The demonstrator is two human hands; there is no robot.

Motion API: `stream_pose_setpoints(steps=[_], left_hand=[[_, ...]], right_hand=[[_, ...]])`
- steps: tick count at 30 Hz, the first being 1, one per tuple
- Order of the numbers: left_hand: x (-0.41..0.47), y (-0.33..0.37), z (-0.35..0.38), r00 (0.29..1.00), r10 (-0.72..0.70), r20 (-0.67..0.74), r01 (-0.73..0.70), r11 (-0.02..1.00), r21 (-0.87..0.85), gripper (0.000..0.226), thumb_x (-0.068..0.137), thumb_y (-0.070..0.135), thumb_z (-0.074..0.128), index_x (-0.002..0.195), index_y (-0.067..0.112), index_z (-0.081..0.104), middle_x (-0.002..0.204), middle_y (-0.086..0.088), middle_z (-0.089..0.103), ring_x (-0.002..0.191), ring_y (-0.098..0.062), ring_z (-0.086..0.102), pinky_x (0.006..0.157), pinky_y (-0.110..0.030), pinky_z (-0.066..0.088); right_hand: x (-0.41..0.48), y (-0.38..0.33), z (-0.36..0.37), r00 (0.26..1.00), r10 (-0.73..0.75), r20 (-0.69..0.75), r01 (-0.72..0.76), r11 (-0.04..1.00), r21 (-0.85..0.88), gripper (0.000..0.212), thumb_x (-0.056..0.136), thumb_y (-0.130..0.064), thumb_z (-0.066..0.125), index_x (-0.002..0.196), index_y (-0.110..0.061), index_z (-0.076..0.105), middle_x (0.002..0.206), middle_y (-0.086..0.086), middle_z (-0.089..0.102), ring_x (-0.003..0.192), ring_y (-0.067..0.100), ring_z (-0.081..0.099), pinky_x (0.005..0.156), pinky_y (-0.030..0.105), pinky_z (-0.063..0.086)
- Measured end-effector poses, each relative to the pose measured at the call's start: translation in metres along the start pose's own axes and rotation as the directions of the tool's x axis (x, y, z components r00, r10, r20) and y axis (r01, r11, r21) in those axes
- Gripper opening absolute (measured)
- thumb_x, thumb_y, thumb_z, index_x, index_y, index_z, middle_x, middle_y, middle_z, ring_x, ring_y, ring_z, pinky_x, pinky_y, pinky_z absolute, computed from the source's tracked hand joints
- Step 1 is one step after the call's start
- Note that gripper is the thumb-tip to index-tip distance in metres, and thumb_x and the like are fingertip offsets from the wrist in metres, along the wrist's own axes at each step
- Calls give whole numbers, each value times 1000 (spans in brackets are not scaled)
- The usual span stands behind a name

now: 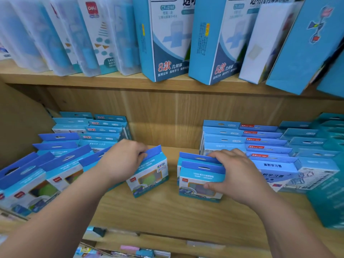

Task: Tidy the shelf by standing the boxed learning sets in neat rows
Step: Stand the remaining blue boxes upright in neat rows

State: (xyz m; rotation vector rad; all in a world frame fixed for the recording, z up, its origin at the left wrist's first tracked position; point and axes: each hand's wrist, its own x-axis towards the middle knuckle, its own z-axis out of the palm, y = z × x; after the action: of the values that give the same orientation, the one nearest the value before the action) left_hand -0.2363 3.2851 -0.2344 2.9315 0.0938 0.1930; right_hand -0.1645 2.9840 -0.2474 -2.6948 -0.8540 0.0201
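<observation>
Two hands, both occupied, work on the middle shelf board (167, 216); entries run front to back.

1. Shelf board: bare wood along the front, with an open gap in the middle between two groups of stock.
2. Right hand (236, 175): the thumb presses the front face and the fingers hook over the top tabs of a pair of boxes (201, 181). The two stand upright, one just behind the other. The clamp probably squares them so they shift as one unit.
3. Left hand (122, 161): the fingers curl round the hang tab of a single box (149, 175), which sits tilted with its base on the board. The tab grip looks chosen as a lever for righting it.
4. Leaning row (37, 181), left of the left hand: boxed sets of the same kind, slumped at a slant and overlapping. They are not yet stood up, and I judge them the bulk of the remaining work.
5. Right rows (270, 151), just beside the pair: flatter blue boxes filed upright with their tabs in line.
6. Rear left stack (96, 127): blue boxes filed close to the back panel (167, 116).
7. Upper shelf: tall blue cartons (167, 43) and clear cases (74, 38), all leaning. The print is partly blurred.
</observation>
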Motion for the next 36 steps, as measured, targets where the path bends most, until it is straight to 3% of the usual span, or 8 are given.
stream_pose_setpoints(steps=[4,8,11,15,24,29,32,36], left_hand=[[-10,-8,-6,998,-66,-5,66,991,118,32,95,21,52,64,18,43,65,1,51,69,-25,52,58,-37,44],[-13,-7,-15,992,-90,-90,102,985,140,14,88,29,59,89,20,69,87,-1,66,86,-25,61,70,-38,53],[-11,-2,-16,988,-2,-152,12,998,61,40,79,44,59,109,19,73,95,-2,70,96,-28,62,79,-39,54],[-5,10,-16,997,67,-23,-65,993,102,73,69,67,45,124,23,66,106,3,68,104,-24,59,88,-41,51],[31,18,-17,991,9,130,-34,981,192,85,65,81,54,132,29,55,115,3,67,111,-24,58,90,-40,49],[65,22,-17,974,-72,213,54,994,90,75,69,71,70,127,23,60,119,-1,68,112,-24,62,87,-37,52],[82,23,-9,964,-118,237,77,982,174,64,68,74,69,103,20,64,105,-1,69,97,-23,64,69,-31,48],[102,27,1,947,-153,283,99,975,197,58,65,74,72,80,19,61,82,6,62,78,-18,59,62,-28,43]], right_hand=[[11,-14,0,998,-62,-4,62,996,-59,70,64,-68,76,124,-36,57,110,-19,62,105,10,40,85,30,32],[33,-33,8,986,-166,26,168,978,-126,69,63,-71,72,119,-33,57,107,-18,62,104,13,40,92,33,32],[50,-43,9,972,-234,39,237,951,-197,65,59,-71,72,109,-31,58,102,-16,63,104,15,42,91,35,32],[68,-50,6,952,-284,113,305,912,-274,60,55,-67,75,96,-29,53,93,-15,62,99,15,39,85,36,31],[107,-44,4,966,-248,72,258,897,-359,60,60,-65,76,102,-27,55,95,-10,63,98,18,38,78,35,19],[122,-33,1,993,-118,21,117,918,-379,72,63,-70,74,118,-28,58,112,-7,62,115,23,45,92,40,29],[121,-29,2,997,-59,-43,40,932,-359,81,64,-70,74,132,-32,52,124,-6,59,123,25,43,97,40,30],[108,-22,3,984,45,-171,-96,949,-299,79,63,-76,71,130,-36,55,119,-9,57,117,23,44,94,40,30]])
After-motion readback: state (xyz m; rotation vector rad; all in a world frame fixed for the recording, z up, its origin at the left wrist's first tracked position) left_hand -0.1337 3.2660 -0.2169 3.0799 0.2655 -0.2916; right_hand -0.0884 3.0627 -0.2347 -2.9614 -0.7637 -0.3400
